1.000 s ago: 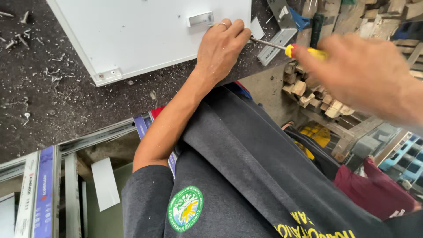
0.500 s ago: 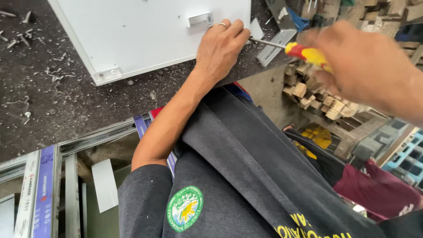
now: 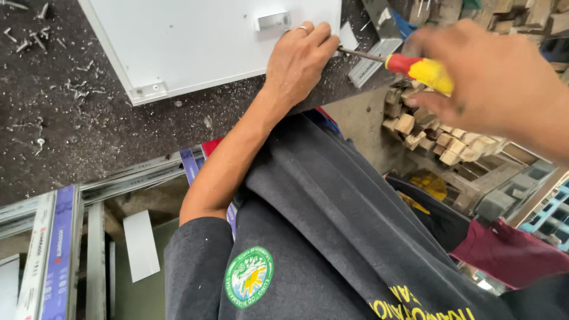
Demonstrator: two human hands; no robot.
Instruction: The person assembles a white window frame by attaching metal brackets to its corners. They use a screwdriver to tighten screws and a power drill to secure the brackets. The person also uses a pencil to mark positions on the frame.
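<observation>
My left hand point(image 3: 301, 59) lay flat, fingers pressing the corner of the flat white metal panel point(image 3: 201, 41) on the dark speckled workbench point(image 3: 71, 136), while my right hand point(image 3: 498, 83) gripped the red-and-yellow-handled screwdriver point(image 3: 415, 68), tip pointing at the panel's edge.

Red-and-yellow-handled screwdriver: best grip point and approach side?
Grip the red-and-yellow-handled screwdriver by its thick handle, coming from the right, in line with the shaft. The thin metal shaft points left to the white panel edge, where the left hand steadies it. The right hand already wraps the handle.
</observation>
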